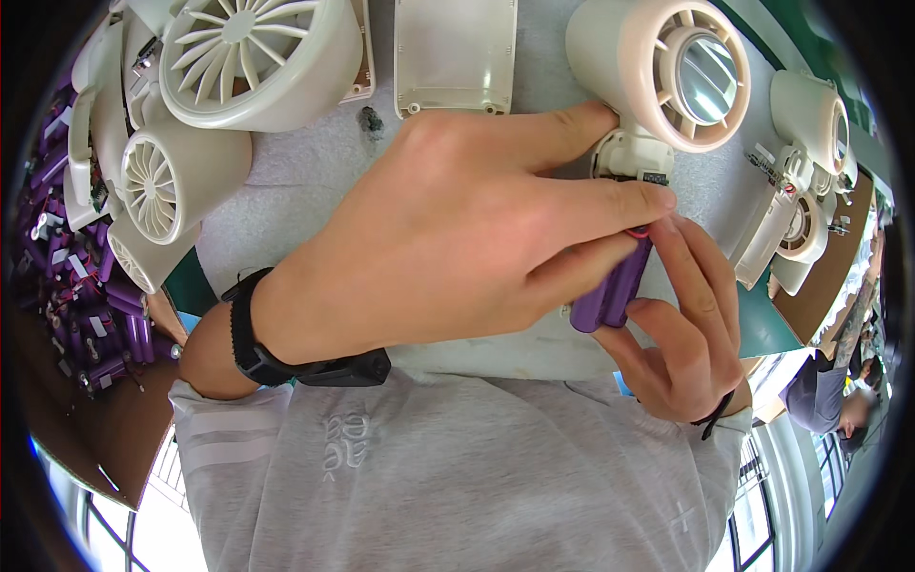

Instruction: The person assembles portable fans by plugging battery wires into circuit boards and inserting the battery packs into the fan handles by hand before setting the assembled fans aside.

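A cream handheld fan head (591, 43) with a round grille and shiny centre lies on the work surface at the far right. Its exposed neck (633, 153) and a bit of dark circuit board point toward me. My left hand (467, 219), wearing a black watch, reaches across from the left. One fingertip is against the fan head, and other fingers close over the neck and board, hiding part of them. Just below, my right hand (691, 324) pinches a purple battery pack (610, 297) of joined cylinders. Red wire shows at the pack's upper end, where the fingers of both hands meet.
Larger cream fan housings (286, 86) crowd the left, beside a cardboard box (105, 429) of purple battery packs (95, 324). A cream rectangular cover (456, 57) lies at the back. More fan units (805, 114) stand at right. Another person (820, 396) is in the right background.
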`<act>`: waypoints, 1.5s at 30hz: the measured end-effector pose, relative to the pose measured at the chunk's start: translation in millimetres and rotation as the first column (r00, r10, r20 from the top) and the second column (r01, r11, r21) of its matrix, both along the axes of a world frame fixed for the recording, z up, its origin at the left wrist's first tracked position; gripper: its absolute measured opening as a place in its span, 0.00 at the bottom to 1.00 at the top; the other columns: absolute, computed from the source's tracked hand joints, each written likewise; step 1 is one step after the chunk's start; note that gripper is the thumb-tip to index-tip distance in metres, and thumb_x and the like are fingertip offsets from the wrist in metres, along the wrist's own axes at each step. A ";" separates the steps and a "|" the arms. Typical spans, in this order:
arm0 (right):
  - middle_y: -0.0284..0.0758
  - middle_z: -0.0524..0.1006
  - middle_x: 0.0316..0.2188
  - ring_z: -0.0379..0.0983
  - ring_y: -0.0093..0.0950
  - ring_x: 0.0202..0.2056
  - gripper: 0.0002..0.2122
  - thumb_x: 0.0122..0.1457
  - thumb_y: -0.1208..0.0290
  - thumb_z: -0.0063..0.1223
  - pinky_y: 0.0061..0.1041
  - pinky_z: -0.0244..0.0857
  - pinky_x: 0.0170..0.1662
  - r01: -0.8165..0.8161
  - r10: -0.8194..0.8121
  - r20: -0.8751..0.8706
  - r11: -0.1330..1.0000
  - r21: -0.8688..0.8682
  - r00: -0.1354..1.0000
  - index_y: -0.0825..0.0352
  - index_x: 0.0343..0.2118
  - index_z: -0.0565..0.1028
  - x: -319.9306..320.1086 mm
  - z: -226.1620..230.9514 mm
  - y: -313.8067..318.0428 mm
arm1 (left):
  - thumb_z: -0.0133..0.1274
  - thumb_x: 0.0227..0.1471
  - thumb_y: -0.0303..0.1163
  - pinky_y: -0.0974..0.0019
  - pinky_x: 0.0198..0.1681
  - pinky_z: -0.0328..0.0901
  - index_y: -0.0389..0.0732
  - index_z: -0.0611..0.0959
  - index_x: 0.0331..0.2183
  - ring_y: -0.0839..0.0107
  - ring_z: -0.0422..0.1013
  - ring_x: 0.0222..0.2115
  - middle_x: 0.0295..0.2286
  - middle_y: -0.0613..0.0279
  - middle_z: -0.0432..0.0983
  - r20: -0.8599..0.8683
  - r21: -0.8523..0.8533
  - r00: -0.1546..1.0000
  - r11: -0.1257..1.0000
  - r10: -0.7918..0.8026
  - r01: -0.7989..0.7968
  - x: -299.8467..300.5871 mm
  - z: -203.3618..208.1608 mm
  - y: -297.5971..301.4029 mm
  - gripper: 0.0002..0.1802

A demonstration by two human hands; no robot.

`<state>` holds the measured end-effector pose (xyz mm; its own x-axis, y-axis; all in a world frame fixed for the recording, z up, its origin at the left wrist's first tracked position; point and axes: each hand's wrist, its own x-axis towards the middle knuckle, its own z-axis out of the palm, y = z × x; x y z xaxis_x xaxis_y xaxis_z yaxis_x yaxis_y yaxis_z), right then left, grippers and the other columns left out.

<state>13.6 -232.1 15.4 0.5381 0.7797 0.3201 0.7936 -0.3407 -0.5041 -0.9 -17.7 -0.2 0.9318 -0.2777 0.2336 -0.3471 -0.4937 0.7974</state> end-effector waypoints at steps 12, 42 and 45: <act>0.50 0.67 0.44 0.74 0.42 0.35 0.26 0.33 0.82 0.70 0.31 0.73 0.34 0.185 -0.160 -0.355 0.982 0.037 0.921 0.71 0.39 0.69 -2.7 0.0 2.6 | 0.69 0.27 0.30 0.71 0.25 0.70 0.46 0.85 0.38 0.68 0.75 0.24 0.39 0.52 0.77 -0.140 -0.097 0.990 0.994 0.032 -0.046 1.6 4.5 -4.1 0.27; 0.45 0.67 0.52 0.73 0.38 0.41 0.26 0.49 0.72 0.61 0.35 0.70 0.41 0.496 -0.358 0.396 0.802 -0.333 0.846 0.70 0.52 0.68 66.2 87.3 46.0 | 0.57 0.46 0.26 0.56 0.33 0.69 0.41 0.77 0.44 0.52 0.74 0.30 0.38 0.51 0.75 -0.002 -0.290 0.999 0.956 0.044 -0.043 -17.3 -0.4 -9.6 0.19; 0.43 0.70 0.50 0.73 0.37 0.38 0.24 0.50 0.71 0.61 0.32 0.69 0.40 0.393 -0.354 0.172 0.852 -0.345 0.919 0.67 0.51 0.70 69.3 115.1 70.3 | 0.57 0.48 0.29 0.57 0.31 0.68 0.40 0.79 0.38 0.53 0.74 0.27 0.31 0.52 0.77 -0.019 -0.303 0.999 0.953 -0.032 0.025 -16.1 -14.6 -9.9 0.12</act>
<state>82.9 -161.8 130.5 0.7933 0.5971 0.1189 0.6078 -0.7655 -0.2112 -17.0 -27.6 -14.9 0.9307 -0.2239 0.2892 -0.3371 -0.2184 0.9158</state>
